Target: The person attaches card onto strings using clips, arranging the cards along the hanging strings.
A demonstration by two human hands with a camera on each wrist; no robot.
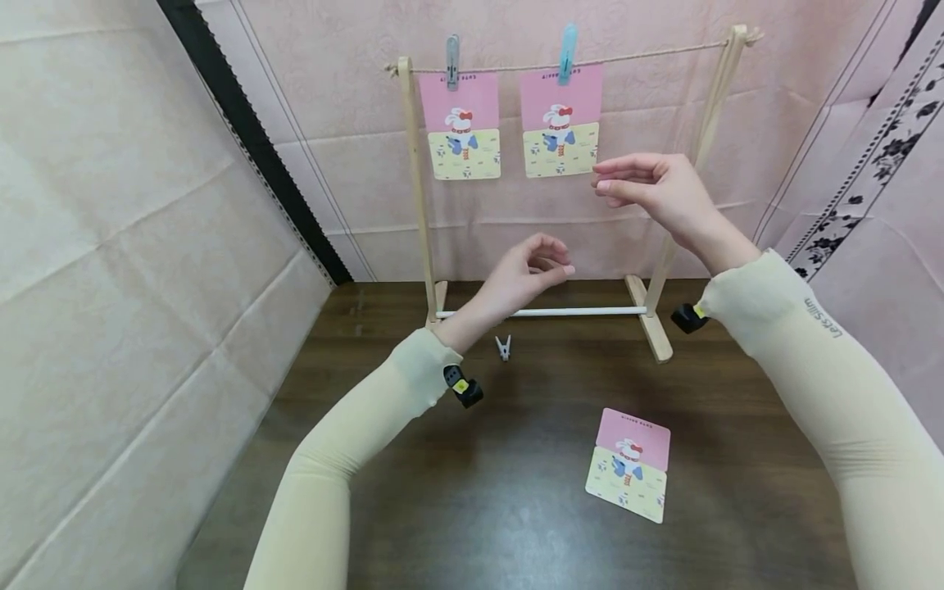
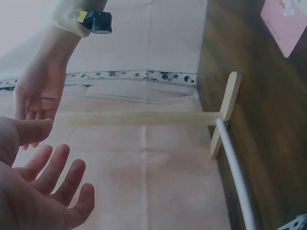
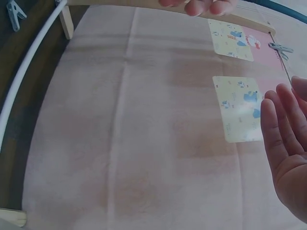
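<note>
In the head view two pink-and-yellow cards hang from a cord: the left card (image 1: pixel 464 147) under a grey clothespin (image 1: pixel 452 61), the right card (image 1: pixel 562 143) under a blue clothespin (image 1: pixel 567 54). My right hand (image 1: pixel 660 192) is beside the right card's lower right corner, fingers nearly straight; whether the fingertips touch it I cannot tell. My left hand (image 1: pixel 525 269) hovers lower, its fingers loosely bent around nothing, as the left wrist view also shows. A third card (image 1: pixel 629 465) lies on the table, and a small grey clothespin (image 1: pixel 504 348) lies near the frame's foot.
The cord (image 1: pixel 649 56) is tied between two wooden posts (image 1: pixel 416 180) joined low down by a white rod (image 1: pixel 575 311). The frame stands at the back of a dark wooden table (image 1: pixel 472 500). Pale cloth (image 1: pixel 147 246) encloses the back and sides.
</note>
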